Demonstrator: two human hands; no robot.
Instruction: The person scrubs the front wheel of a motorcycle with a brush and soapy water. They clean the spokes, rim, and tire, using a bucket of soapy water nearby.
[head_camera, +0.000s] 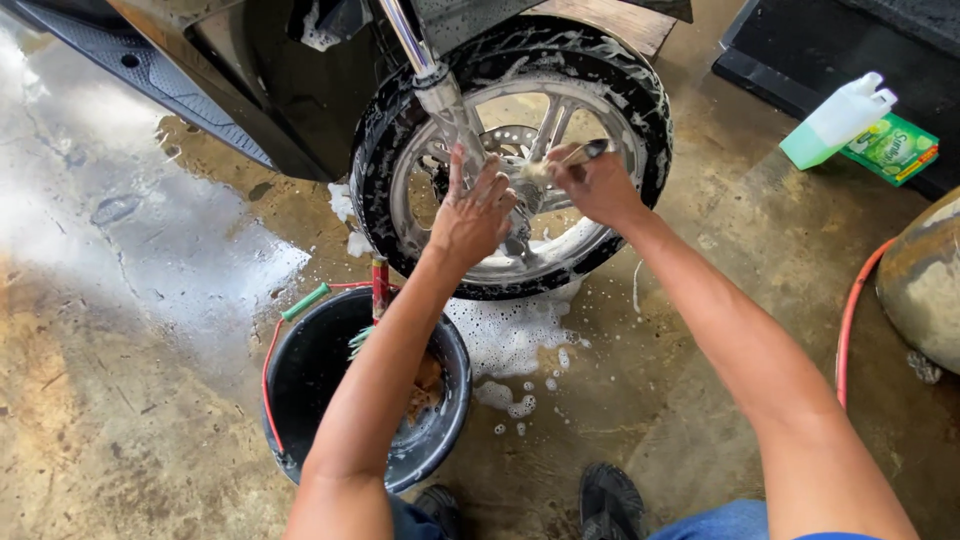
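Note:
A soapy motorcycle front wheel (600, 70) with a black tyre and silver spokes stands ahead of me. My left hand (470, 210) rests flat against the wheel's spokes by the chrome fork leg (440, 95), fingers spread. My right hand (598, 185) grips a small brush (565, 158) whose bristles touch the hub area between the spokes. Foam covers the tyre and rim.
A black bucket (300, 380) with a red handle and brushes inside sits under my left arm. Suds (515, 335) lie on the wet concrete floor. A green liquid bottle (835, 120) and green packet (892, 148) lie at right, near a red hose (850, 320).

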